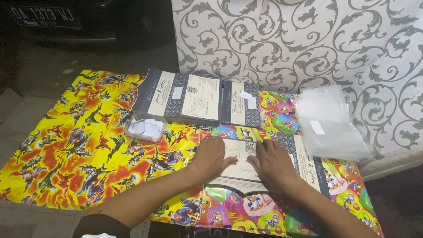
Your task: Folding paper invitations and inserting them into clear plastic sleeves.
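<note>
A card [246, 165] at lower centre of the frame is pressed flat by both hands, nothing being gripped. The left hand [210, 157] and right hand [274, 164] are laid palm down, fingers extended. Card stacks [185, 97] and clear sleeves [328, 121] are seen above.

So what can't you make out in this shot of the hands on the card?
Head view only:
- Card middle: covered by left hand and right hand.
- Paper slips in the small tray: too small to count.
- Clear bags: stacked, number unclear.
- Table's near edge: cut off by the frame.
</note>
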